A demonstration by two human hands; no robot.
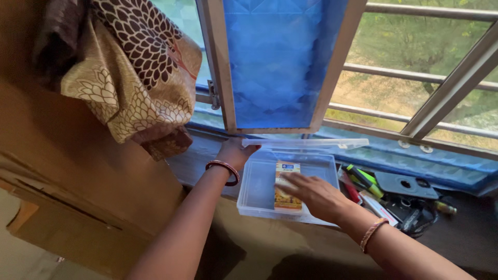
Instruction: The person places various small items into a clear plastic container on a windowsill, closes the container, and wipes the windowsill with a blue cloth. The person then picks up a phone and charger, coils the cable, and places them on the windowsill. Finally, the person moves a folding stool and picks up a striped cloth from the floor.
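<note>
My left hand point(234, 153) props the clear box's point(262, 199) lid point(306, 143) open so my right hand's point(314, 196) flat, empty fingers point(290, 181) reach the small carton point(287, 187) inside.

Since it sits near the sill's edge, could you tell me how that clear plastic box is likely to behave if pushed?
The clear plastic box looks thin-walled and holds only a small yellow packet, so it is probably light and slides easily. Its open lid, held by the left hand, may flop.
</note>
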